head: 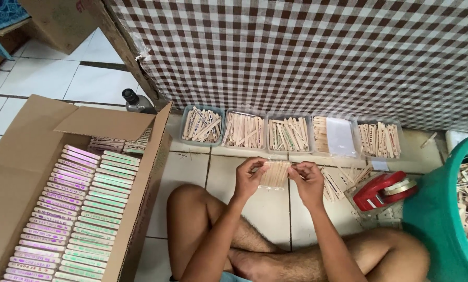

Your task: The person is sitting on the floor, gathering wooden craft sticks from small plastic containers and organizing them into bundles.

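Both hands raised, left hand and right hand fingers pinched around stick bundle.

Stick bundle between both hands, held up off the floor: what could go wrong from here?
The wooden stick bundle is pinched only at its ends by the left hand and right hand, so the middle sticks may slip out. Dropped sticks could mix with the loose sticks on the tiles. The red tape dispenser lies near the right elbow and might get knocked.

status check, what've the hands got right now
Left hand and right hand both gripping one bundle of wooden sticks. Held above the tile floor. Nothing blocking.
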